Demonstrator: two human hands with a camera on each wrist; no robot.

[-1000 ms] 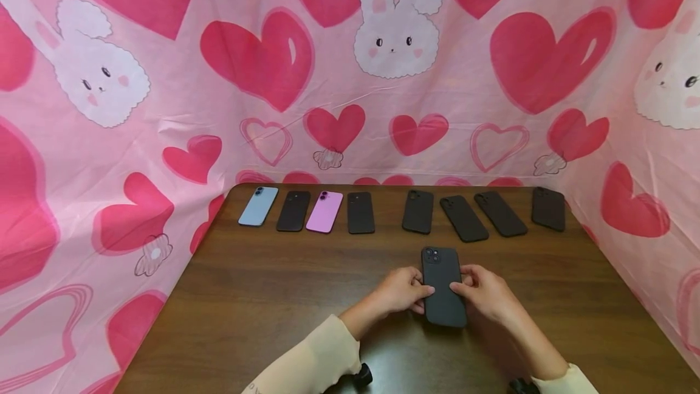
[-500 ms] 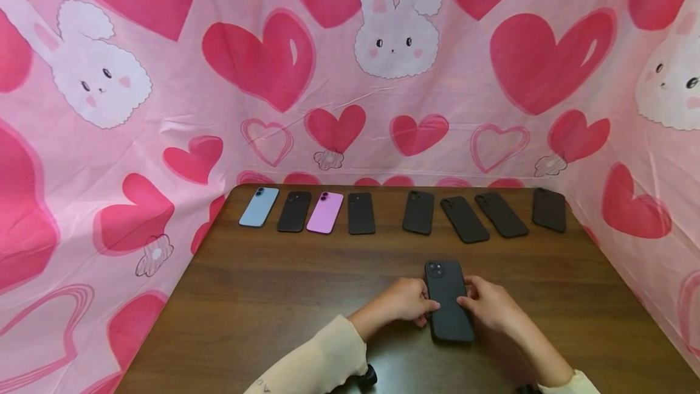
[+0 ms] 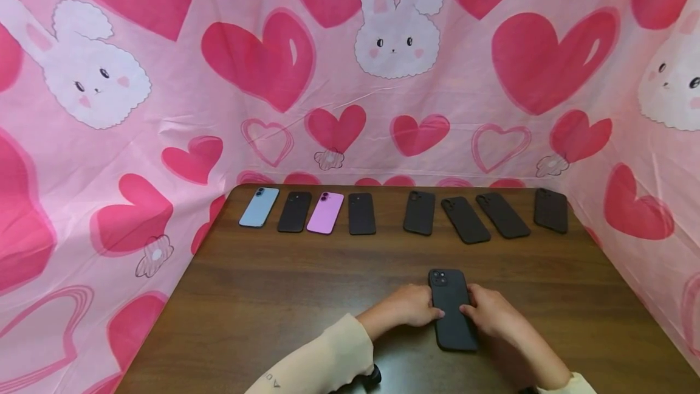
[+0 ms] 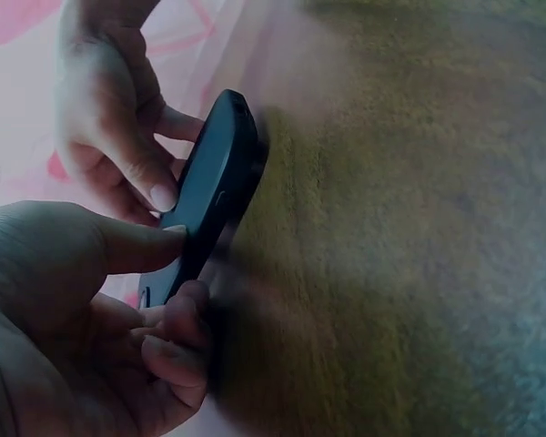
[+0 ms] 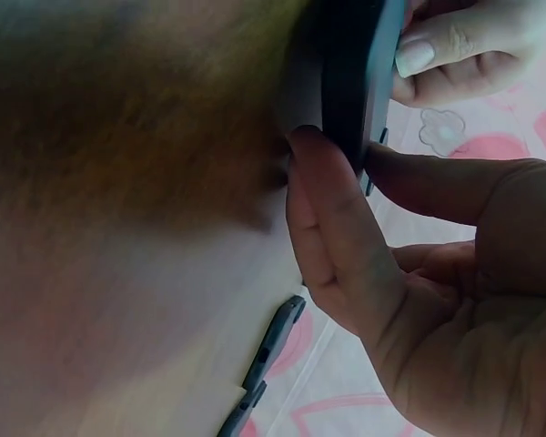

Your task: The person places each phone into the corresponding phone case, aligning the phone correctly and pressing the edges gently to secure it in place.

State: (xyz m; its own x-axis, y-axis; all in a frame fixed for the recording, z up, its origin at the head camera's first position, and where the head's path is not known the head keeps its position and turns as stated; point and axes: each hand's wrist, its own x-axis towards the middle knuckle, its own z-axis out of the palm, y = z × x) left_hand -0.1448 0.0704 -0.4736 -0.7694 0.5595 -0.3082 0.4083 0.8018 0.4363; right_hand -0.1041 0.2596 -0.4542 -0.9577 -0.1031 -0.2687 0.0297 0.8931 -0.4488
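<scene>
A phone in a black case (image 3: pixel 453 315) is held between both hands above the front right of the table, its back and camera corner facing up. My left hand (image 3: pixel 412 304) pinches its left edge, thumb on the back and fingers underneath. On the opposite edge my right hand (image 3: pixel 492 314) grips it the same way. The left wrist view shows the cased phone (image 4: pixel 209 173) tilted, with its lower edge close to the wood. In the right wrist view the cased phone (image 5: pixel 350 86) is partly cut off by the frame, and the fingertips (image 5: pixel 314 150) press its underside.
Along the back of the wooden table (image 3: pixel 306 278) lie a light blue phone (image 3: pixel 259 207), a black phone (image 3: pixel 294 211), a pink phone (image 3: pixel 325 213) and another black phone (image 3: pixel 362 213). Several black phone cases (image 3: pixel 466 219) lie further right. Pink heart-print cloth (image 3: pixel 339 90) surrounds the table.
Both hands have brought the cased phone down the view, toward the table's front edge, and slightly right. Their hold looks the same. The row at the back stays put.
</scene>
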